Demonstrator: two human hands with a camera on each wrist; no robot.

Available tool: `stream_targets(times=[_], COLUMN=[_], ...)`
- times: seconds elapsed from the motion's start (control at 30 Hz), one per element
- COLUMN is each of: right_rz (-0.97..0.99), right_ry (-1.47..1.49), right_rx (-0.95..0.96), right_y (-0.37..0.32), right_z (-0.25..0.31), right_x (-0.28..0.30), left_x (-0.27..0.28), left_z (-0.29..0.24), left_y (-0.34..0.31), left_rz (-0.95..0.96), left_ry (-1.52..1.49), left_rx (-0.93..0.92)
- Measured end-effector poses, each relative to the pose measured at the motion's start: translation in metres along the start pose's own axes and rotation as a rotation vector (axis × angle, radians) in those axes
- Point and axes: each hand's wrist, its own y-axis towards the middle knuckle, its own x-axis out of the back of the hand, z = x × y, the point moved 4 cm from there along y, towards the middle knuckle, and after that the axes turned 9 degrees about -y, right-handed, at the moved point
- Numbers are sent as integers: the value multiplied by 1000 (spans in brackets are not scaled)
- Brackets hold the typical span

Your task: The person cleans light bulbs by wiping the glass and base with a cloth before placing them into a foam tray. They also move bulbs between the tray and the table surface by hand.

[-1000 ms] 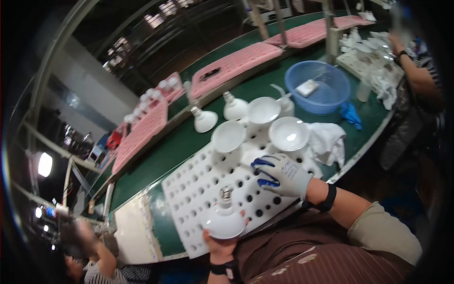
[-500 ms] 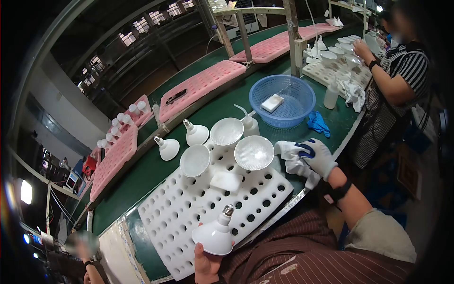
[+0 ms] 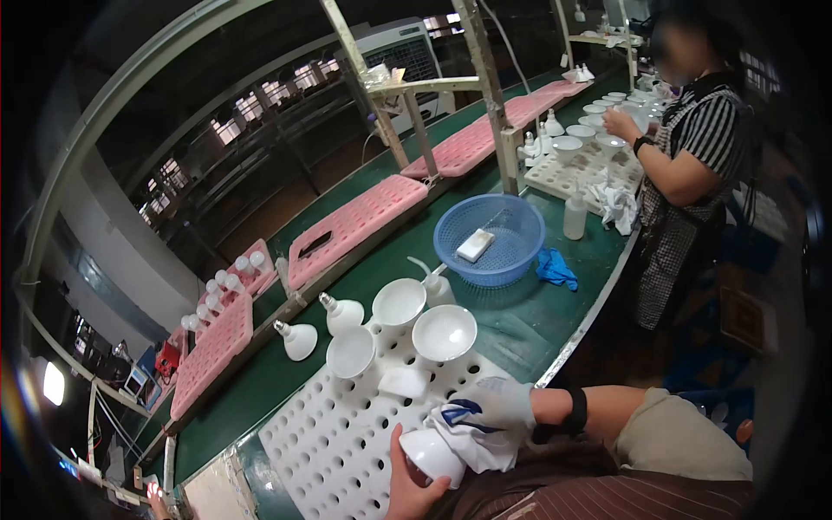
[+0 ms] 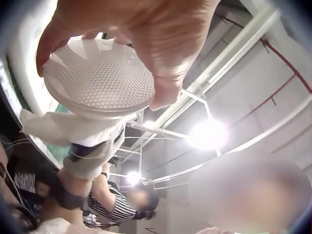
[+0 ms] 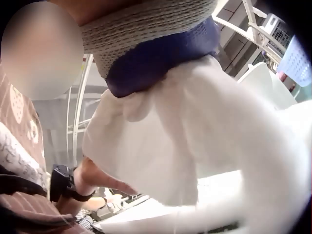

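My bare left hand (image 3: 411, 490) grips a white reflector light bulb (image 3: 428, 454) by its wide rim, low over the near edge of the foam board. The bulb's dimpled lens (image 4: 100, 80) faces the left wrist camera, with fingers and thumb spread around its edge. Bunched in my right hand (image 3: 496, 406), which wears a white glove with blue patches, is a white cloth (image 3: 485, 448). That cloth lies against the bulb's side in the head view and hides its screw base. In the right wrist view the cloth (image 5: 161, 141) hangs down from the blue glove fingers.
A white foam board (image 3: 334, 433) with rows of holes bears several bulbs (image 3: 444, 333) and a white block (image 3: 403, 382). Behind are a squeeze bottle (image 3: 437, 289), a blue basket (image 3: 490, 274) and a blue glove (image 3: 555, 269). Pink trays (image 3: 360, 227) line the back; another person (image 3: 693, 156) works at right.
My right hand has lifted the cloth from the table's right side and brought it left onto the bulb. The left hand has tilted the bulb, whose screw base previously showed.
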Motion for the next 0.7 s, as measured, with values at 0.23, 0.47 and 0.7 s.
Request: stream_targets(times=[0.23,0.47,0.7], right_rz=[-544,-650,-521], right_ry=[-196,-203,198], right_rx=[452,793,649], right_y=[-9,-20,-27], right_z=[88,88,34], right_x=[15,-37,-51], left_x=[20,34,37], left_z=[5,10,-16], left_y=[-6,-13,-12], left_rz=[-106,-146,-217], left_ry=[-230,-529,-690], left_rx=[-81,-125,-153])
